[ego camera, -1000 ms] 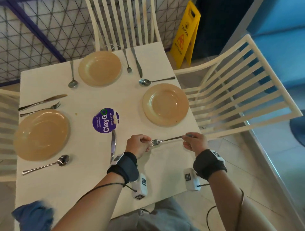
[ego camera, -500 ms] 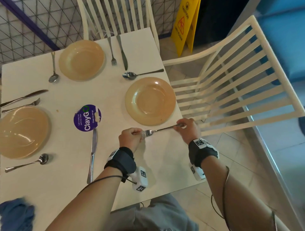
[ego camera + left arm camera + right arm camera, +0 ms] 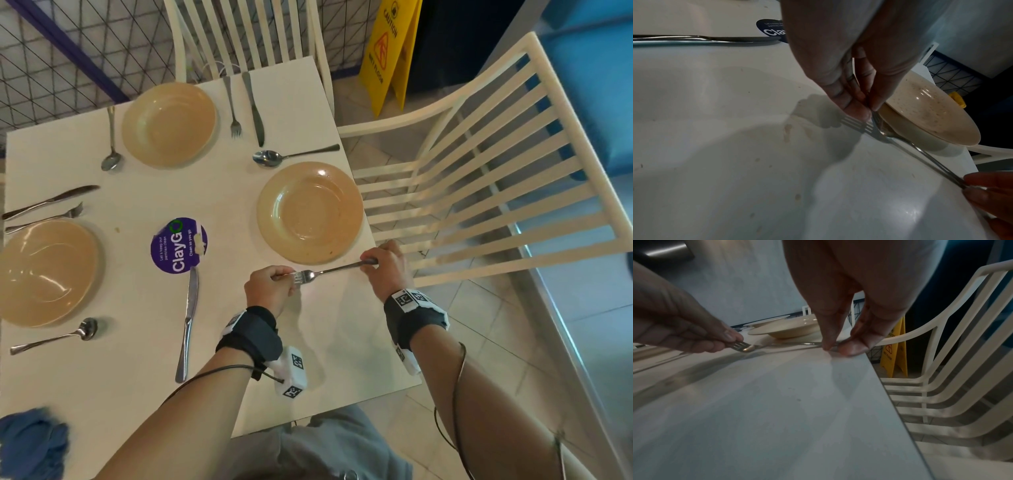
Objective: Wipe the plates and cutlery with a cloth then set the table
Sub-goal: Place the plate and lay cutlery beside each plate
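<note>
Fork [image 3: 322,273] placement is the step in hand: it hangs level, right of centre in the head view, just below the nearest plate [image 3: 310,212] and close above the table [image 3: 144,342]. The left hand [image 3: 269,286] pinches the prongs between thumb and fingertips, and the right hand [image 3: 385,263] pinches the handle end at the table edge. Lowering both ends together should land it quietly; judging by the other settings, it wants to lie straight beside the plate, clear of the rim. The knife [image 3: 187,325], lower centre, looks not yet placed.
</note>
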The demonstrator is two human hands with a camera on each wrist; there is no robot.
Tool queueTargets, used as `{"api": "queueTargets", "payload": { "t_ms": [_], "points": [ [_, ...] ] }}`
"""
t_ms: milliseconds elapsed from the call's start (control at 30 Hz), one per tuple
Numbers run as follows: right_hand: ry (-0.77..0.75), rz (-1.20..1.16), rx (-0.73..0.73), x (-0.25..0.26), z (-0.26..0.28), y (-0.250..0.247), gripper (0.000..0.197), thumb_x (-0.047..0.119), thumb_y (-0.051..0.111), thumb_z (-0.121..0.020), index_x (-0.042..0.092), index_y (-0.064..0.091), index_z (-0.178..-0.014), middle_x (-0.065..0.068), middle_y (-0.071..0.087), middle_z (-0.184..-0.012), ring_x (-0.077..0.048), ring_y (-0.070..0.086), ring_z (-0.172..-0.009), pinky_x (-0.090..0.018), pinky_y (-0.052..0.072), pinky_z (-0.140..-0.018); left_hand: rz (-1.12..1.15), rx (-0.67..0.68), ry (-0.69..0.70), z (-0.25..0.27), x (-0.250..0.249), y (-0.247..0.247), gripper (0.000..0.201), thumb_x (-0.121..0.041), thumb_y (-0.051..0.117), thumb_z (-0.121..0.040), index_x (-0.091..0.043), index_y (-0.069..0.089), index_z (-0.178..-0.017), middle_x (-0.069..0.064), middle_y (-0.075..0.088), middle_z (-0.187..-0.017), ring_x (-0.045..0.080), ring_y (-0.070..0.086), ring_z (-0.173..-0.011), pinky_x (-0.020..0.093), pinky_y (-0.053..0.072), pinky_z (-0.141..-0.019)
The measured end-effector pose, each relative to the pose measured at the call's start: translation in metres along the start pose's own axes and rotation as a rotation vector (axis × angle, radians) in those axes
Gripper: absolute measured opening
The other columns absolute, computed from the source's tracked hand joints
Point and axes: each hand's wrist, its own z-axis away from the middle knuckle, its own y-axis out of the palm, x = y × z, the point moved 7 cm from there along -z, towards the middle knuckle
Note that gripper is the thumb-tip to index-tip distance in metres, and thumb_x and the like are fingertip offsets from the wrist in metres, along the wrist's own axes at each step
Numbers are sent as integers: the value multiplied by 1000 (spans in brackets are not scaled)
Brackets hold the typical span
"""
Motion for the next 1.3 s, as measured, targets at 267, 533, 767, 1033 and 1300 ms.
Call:
{"api": "queueTargets", "payload": {
  "t_ms": [267, 533, 767, 1033, 1300],
  "points": [
    [-2, -12, -10, 0, -2, 6, 17, 5, 76, -83, 10, 77, -99, -8, 54, -109, -28, 67, -91, -43, 56, -86, 30, 39, -8, -2, 4, -4, 14, -7, 71, -83, -20, 77, -82, 0, 75, -68, 21, 69, -67, 46, 61, -89],
    [46, -75, -91, 18, 35, 0, 32, 13, 73, -86, 20, 71, -118, -1, 53, -122, -19, 61, -85, -24, 42, -84, -8, -16, 102, -3, 1, -65, 8, -17, 68, -92, -19, 75, -93, 3, 76, -92, 16, 68, -81, 17, 53, -89],
    [-41, -130, -34, 79, 89, 50, 23, 23, 74, -86, 25, 73, -108, 6, 61, -109, -17, 64, -75, -31, 52, -81, -503, -227, 159, -53, 10, -153, 29, -27, 68, -89, -18, 69, -117, 10, 64, -120, 35, 63, -104, 40, 48, -88],
    [-93, -15, 221, 143, 135, 140, 21, 35, 64, -91, 26, 70, -109, 7, 66, -104, -13, 65, -89, -31, 53, -82, -832, -100, 76, -59, 45, -163, 35, -44, 52, -97, -11, 60, -106, 16, 68, -104, 39, 65, -98, 38, 44, -74],
    [-2, 76, 415, 169, 165, 204, 34, 41, 58, -96, 22, 64, -123, 3, 63, -119, -19, 63, -104, -32, 49, -93, -908, 29, 133, -55, 53, -168, 41, -22, 59, -93, -10, 49, -131, 18, 61, -127, 40, 59, -117, 42, 49, -93]
  ]
}}
